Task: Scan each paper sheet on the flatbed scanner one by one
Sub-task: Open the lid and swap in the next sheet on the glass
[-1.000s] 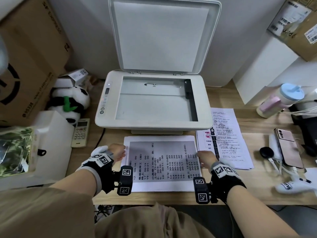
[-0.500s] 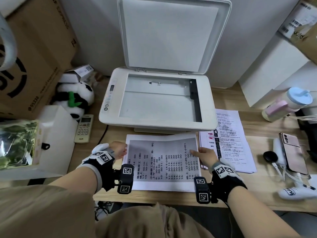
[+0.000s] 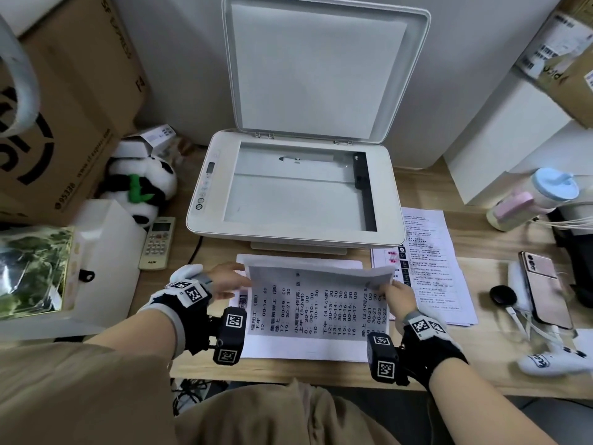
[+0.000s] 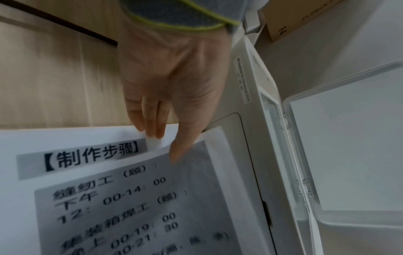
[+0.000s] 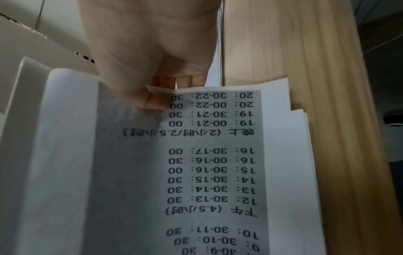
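The white flatbed scanner point(image 3: 205, 200) stands at the back of the desk, lid point(image 3: 321, 69) raised and bare glass point(image 3: 298, 200) showing. In front of it a printed sheet point(image 3: 317, 309) with a grey block of times rises off a stack of paper point(image 3: 305, 350). My left hand point(image 3: 224, 281) pinches its left edge, thumb on top and fingers under, as the left wrist view shows: left hand point(image 4: 170, 138), sheet point(image 4: 135, 207). My right hand point(image 3: 396, 297) pinches the right edge; in the right wrist view the right hand point(image 5: 157, 96) grips the sheet point(image 5: 174, 172).
A second pile of printed pages point(image 3: 430, 268) lies right of the stack. A phone point(image 3: 545, 287), a black puck point(image 3: 502, 295) and a bottle point(image 3: 532, 197) are at the right. A remote point(image 3: 157, 242), plush panda point(image 3: 141, 187), white box point(image 3: 106, 252) and cardboard box point(image 3: 64, 107) crowd the left.
Both hands have taken hold of the top sheet's side edges and lifted its far edge off the stack toward the scanner. The camera has moved closer.
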